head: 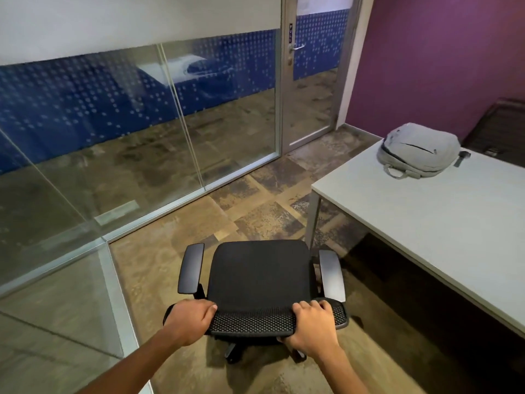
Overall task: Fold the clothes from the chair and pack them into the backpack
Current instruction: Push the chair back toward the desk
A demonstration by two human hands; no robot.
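Head view: both hands, left hand (191, 319) and right hand (311, 322), clamp the chair (260, 277) back. Chair may roll off on its castors; no clothes show, and the backpack (419, 150) looks zipped

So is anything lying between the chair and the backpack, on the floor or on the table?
Nothing visible. Both hands, left and right, grip the chair backrest's top edge. The floor up to the table shows only carpet, and the tabletop in front of the backpack is bare. No clothes show on the seat.

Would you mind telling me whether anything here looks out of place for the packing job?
The chair seat is bare: no clothes are visible anywhere. Both hands grip its mesh backrest, and the backpack lies on the table.
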